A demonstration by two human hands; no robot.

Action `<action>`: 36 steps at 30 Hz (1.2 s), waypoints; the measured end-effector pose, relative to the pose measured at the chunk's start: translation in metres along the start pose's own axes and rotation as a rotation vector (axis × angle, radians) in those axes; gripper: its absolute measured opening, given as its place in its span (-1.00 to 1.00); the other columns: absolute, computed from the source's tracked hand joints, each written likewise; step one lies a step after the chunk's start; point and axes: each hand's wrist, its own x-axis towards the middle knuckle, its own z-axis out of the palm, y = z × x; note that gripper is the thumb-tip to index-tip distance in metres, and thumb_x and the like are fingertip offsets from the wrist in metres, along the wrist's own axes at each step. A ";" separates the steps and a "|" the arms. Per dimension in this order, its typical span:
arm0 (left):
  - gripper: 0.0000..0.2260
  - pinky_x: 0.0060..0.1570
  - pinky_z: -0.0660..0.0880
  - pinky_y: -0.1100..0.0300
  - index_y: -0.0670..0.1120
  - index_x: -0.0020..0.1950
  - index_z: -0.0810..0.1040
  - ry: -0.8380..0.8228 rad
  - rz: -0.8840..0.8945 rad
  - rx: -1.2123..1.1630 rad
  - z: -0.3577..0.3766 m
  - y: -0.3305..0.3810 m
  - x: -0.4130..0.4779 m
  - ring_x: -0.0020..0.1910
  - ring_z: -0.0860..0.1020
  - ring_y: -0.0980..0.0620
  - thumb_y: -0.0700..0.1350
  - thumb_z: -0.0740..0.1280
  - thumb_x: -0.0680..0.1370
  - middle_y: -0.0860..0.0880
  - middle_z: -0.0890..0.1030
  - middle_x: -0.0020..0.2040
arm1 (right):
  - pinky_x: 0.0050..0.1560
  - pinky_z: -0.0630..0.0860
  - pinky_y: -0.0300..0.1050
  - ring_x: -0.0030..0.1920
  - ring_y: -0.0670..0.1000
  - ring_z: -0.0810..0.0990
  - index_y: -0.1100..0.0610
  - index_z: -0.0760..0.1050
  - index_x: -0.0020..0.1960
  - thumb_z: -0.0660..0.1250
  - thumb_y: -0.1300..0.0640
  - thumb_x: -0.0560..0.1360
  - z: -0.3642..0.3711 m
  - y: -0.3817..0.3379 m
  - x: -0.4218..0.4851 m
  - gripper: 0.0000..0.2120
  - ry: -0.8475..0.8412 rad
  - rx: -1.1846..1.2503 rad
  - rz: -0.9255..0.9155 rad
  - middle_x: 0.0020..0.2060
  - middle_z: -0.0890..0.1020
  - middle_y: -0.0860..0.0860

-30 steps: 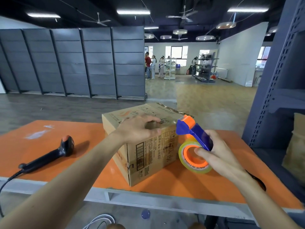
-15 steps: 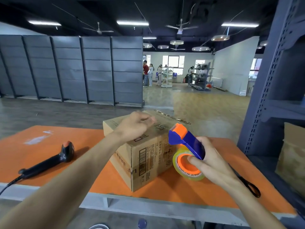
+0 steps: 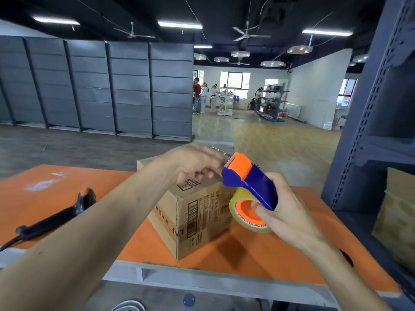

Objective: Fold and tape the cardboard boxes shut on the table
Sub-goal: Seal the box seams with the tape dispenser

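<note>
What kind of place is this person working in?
Probably a warehouse packing station: a cardboard box on an orange table, a tape dispenser, a handheld barcode scanner, and rows of grey shelving behind.

A: what moved?
B: left hand [image 3: 195, 167] is off the box [image 3: 197, 212] top, fingers now curled at the dispenser [image 3: 251, 178] cutter. right hand [image 3: 289, 212] has raised the dispenser from beside the box to top-edge level.
A: left pinching anything?
B: can't tell.
</note>
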 end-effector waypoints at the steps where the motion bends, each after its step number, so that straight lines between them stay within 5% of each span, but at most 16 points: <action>1: -0.91 -0.36 0.24 0.22 -0.11 -0.04 0.62 0.019 0.004 0.012 0.000 0.002 0.001 -0.46 0.45 0.13 -0.28 0.39 0.58 0.02 0.61 -0.45 | -0.21 0.44 -0.43 -0.07 -0.23 0.56 -0.35 0.27 0.16 0.45 0.11 0.46 -0.001 -0.002 0.001 -0.48 0.005 -0.010 -0.007 -0.04 0.54 -0.36; 4: -0.89 -0.37 0.35 0.25 -0.08 -0.14 0.64 0.064 0.034 0.133 -0.001 0.010 0.003 -0.45 0.53 0.11 -0.17 0.42 0.59 0.02 0.65 -0.41 | -0.13 0.43 -0.51 0.05 -0.31 0.54 -0.44 0.23 0.31 0.45 0.15 0.43 -0.004 -0.012 0.000 -0.30 0.013 -0.010 -0.029 0.07 0.50 -0.48; 8: -0.86 -0.30 0.47 0.29 -0.09 -0.12 0.67 0.109 0.051 0.352 -0.003 0.010 0.007 -0.46 0.60 0.17 -0.26 0.37 0.58 0.03 0.67 -0.40 | -0.15 0.48 -0.44 0.10 -0.29 0.53 -0.53 0.17 0.44 0.41 0.22 0.42 -0.005 -0.020 -0.008 -0.14 -0.007 -0.051 -0.079 0.18 0.48 -0.43; 12: -0.86 -0.12 0.53 0.15 -0.21 -0.10 0.73 0.111 0.076 0.479 -0.001 0.000 0.012 -0.41 0.57 0.11 -0.27 0.38 0.57 -0.05 0.70 -0.35 | -0.22 0.43 -0.44 -0.14 -0.21 0.54 -0.63 0.10 0.40 0.36 0.18 0.43 0.007 -0.023 -0.023 -0.13 -0.019 -0.109 -0.043 -0.08 0.50 -0.13; 20: -0.76 0.32 0.43 0.03 -0.08 -0.24 0.68 0.172 0.129 0.546 -0.013 -0.017 0.010 0.00 0.65 0.15 -0.07 0.40 0.61 0.02 0.69 -0.35 | -0.30 0.53 -0.16 -0.18 -0.13 0.52 -0.67 0.00 0.38 0.37 0.17 0.42 0.023 -0.011 -0.054 -0.07 -0.005 -0.179 0.022 -0.15 0.43 -0.13; 26: -0.79 0.16 0.52 0.09 0.03 -0.17 0.65 0.217 0.208 0.630 -0.007 -0.026 0.011 -0.18 0.61 0.21 0.12 0.45 0.55 0.05 0.68 -0.33 | -0.31 0.46 -0.27 -0.16 -0.15 0.53 -0.67 -0.04 0.38 0.03 -0.34 0.28 0.033 -0.022 -0.059 -0.30 0.017 -0.154 0.033 -0.15 0.39 -0.15; 36: -0.75 -0.03 0.51 0.09 0.10 -0.20 0.54 0.340 0.210 0.776 -0.018 -0.032 0.022 -0.04 0.59 0.02 0.22 0.46 0.50 0.09 0.61 -0.13 | -0.26 0.48 -0.25 -0.18 -0.12 0.54 -0.71 -0.02 0.32 0.20 -0.25 0.38 0.037 -0.027 -0.042 -0.35 0.036 -0.170 -0.088 -0.14 0.44 -0.14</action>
